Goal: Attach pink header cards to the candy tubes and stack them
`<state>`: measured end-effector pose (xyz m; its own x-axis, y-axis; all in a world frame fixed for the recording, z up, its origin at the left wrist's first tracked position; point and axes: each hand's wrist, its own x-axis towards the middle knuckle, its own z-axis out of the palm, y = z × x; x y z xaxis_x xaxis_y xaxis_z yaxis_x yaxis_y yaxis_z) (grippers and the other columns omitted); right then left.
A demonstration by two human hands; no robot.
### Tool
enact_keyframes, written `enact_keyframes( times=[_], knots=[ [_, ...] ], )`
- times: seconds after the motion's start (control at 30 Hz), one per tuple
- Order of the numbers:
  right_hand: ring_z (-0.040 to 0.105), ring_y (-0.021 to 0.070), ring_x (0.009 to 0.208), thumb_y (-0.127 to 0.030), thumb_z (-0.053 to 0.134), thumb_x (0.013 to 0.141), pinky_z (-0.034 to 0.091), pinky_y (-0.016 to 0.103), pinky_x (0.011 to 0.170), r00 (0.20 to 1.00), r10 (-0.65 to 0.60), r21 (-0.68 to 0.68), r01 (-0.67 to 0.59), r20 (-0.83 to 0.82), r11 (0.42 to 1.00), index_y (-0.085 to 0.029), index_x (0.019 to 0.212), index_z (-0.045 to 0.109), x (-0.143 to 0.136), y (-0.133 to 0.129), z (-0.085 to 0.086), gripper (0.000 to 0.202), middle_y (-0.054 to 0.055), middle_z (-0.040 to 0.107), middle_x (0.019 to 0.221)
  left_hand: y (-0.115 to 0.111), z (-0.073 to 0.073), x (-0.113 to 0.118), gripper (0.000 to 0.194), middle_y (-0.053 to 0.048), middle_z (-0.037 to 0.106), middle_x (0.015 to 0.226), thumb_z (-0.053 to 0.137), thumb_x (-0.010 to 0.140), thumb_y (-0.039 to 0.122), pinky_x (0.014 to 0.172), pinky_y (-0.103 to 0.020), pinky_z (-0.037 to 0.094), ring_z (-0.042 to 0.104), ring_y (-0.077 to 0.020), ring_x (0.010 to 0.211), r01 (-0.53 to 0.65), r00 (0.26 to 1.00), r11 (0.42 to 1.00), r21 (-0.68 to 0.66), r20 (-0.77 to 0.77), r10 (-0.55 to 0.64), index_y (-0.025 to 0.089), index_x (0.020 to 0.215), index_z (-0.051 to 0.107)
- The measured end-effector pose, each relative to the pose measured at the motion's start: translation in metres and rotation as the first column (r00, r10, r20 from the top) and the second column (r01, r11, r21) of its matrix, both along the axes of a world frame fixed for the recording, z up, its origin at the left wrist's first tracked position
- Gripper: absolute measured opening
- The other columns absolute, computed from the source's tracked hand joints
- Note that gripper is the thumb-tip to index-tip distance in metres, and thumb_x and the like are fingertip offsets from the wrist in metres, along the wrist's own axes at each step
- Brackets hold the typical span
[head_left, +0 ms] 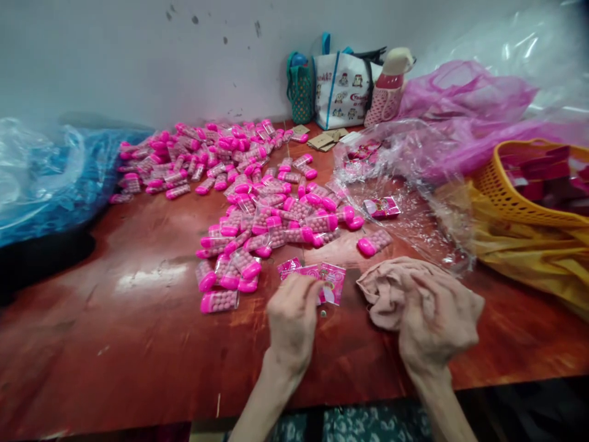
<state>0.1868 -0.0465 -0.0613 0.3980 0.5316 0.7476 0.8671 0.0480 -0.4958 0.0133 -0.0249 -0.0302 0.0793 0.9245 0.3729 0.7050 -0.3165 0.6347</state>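
Note:
My left hand [293, 313] is closed in a pinch, just in front of pink printed packets [334, 283] lying on the table. What its fingertips hold, if anything, is hidden. To the right, my right hand [439, 322] has its fingers curled into a crumpled beige cloth [386, 298]. A small round bit [323, 314] lies between the hands. Beyond them spreads a heap of small clear containers with bright pink caps [276, 221], filled with pink balls. One such container [373, 243] lies apart, behind the cloth.
Clear plastic wrap [414, 178] covers the right side, with a pink packet [383, 207] on it. At far right stands a yellow basket [506, 178] of dark red pieces. A blue plastic bag [83, 178] sits left. A white bag [340, 89] and bottle [390, 86] stand at the wall.

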Motion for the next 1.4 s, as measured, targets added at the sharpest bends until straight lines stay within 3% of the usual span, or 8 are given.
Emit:
enact_keyframes(
  times=[0.1, 0.17, 0.23, 0.7, 0.97, 1.13, 1.27, 1.4],
  knots=[
    [0.058, 0.019, 0.067, -0.033, 0.055, 0.086, 0.042, 0.03, 0.066, 0.954, 0.283, -0.278, -0.3, -0.101, 0.913, -0.017, 0.076, 0.063, -0.04, -0.007, 0.006, 0.02, 0.005, 0.064, 0.069, -0.012, -0.008, -0.032, 0.008, -0.005, 0.06, 0.079, 0.054, 0.083, 0.017, 0.068, -0.028, 0.046, 0.058, -0.0163, 0.073, -0.103, 0.994, 0.995, 0.008, 0.032, 0.102, 0.015, 0.086, 0.061],
    [0.058, 0.0179, 0.06, -0.037, 0.052, 0.087, 0.038, 0.028, 0.058, 0.918, 0.316, -0.495, -0.397, -0.242, 0.773, -0.017, 0.076, 0.061, -0.065, -0.005, 0.006, 0.025, 0.005, 0.064, 0.069, -0.016, -0.018, -0.039, 0.008, -0.006, 0.059, 0.083, 0.056, 0.081, 0.016, 0.069, -0.03, 0.047, 0.058, -0.0176, 0.076, -0.112, 0.993, 0.994, -0.011, 0.031, 0.112, 0.015, 0.087, 0.062],
    [0.058, 0.017, 0.056, -0.037, 0.052, 0.087, 0.036, 0.027, 0.054, 0.907, 0.316, -0.539, -0.421, -0.28, 0.73, -0.018, 0.075, 0.059, -0.083, -0.001, 0.001, 0.024, 0.004, 0.064, 0.068, -0.016, -0.027, -0.039, 0.008, -0.006, 0.057, 0.086, 0.057, 0.08, 0.017, 0.072, -0.031, 0.047, 0.058, -0.0189, 0.08, -0.109, 0.993, 0.994, -0.026, 0.035, 0.11, 0.016, 0.085, 0.063],
    [0.058, 0.0166, 0.054, -0.026, 0.041, 0.092, 0.04, 0.025, 0.052, 0.848, 0.372, -0.482, -0.523, -0.377, 0.703, -0.018, 0.076, 0.063, -0.09, 0.01, -0.004, 0.029, 0.004, 0.064, 0.062, -0.015, -0.034, -0.037, 0.012, -0.005, 0.054, 0.092, 0.054, 0.082, 0.017, 0.076, -0.032, 0.047, 0.058, -0.0184, 0.086, -0.116, 0.984, 0.987, -0.107, 0.12, 0.128, 0.019, 0.091, 0.062],
    [0.058, 0.0198, 0.07, -0.021, 0.038, 0.091, 0.042, 0.033, 0.072, 0.87, 0.3, -0.475, -0.47, -0.391, 0.744, -0.017, 0.082, 0.063, -0.067, 0.005, 0.006, 0.027, 0.006, 0.063, 0.075, -0.018, -0.033, -0.038, 0.011, -0.005, 0.054, 0.091, 0.055, 0.081, 0.015, 0.073, -0.029, 0.047, 0.057, -0.0172, 0.084, -0.118, 0.979, 0.989, -0.094, 0.155, 0.132, 0.018, 0.087, 0.063],
    [0.047, 0.0134, 0.052, -0.028, 0.04, 0.092, 0.037, 0.024, 0.052, 0.714, 0.305, -0.401, -0.636, -0.631, 0.659, -0.019, 0.066, 0.052, -0.066, 0.001, 0.017, 0.03, -0.002, 0.051, 0.056, -0.021, -0.027, -0.04, 0.013, -0.006, 0.057, 0.093, 0.058, 0.08, 0.016, 0.073, -0.029, 0.046, 0.057, -0.0176, 0.085, -0.214, 0.954, 0.977, 0.001, 0.217, 0.209, 0.018, 0.091, 0.063],
    [0.041, 0.0115, 0.049, -0.029, 0.042, 0.092, 0.032, 0.023, 0.047, 0.542, 0.353, -0.288, -0.774, -0.763, 0.564, -0.019, 0.066, 0.05, -0.075, -0.005, 0.021, 0.029, -0.004, 0.045, 0.055, -0.018, -0.012, -0.033, 0.02, -0.004, 0.062, 0.093, 0.065, 0.075, 0.021, 0.072, -0.026, 0.044, 0.057, -0.0171, 0.084, -0.114, 0.867, 0.973, -0.201, 0.459, 0.196, 0.02, 0.095, 0.067],
    [0.045, 0.012, 0.056, -0.024, 0.043, 0.091, 0.035, 0.023, 0.052, 0.465, 0.403, -0.241, -0.836, -0.788, 0.493, -0.017, 0.07, 0.055, -0.077, -0.007, 0.029, 0.025, -0.002, 0.051, 0.063, -0.012, -0.004, -0.024, 0.005, 0.001, 0.061, 0.073, 0.066, 0.073, 0.018, 0.066, -0.022, 0.042, 0.053, -0.012, 0.07, 0.125, 0.557, 0.903, -0.411, 0.782, 0.279, 0.017, 0.074, 0.07]
  ],
)
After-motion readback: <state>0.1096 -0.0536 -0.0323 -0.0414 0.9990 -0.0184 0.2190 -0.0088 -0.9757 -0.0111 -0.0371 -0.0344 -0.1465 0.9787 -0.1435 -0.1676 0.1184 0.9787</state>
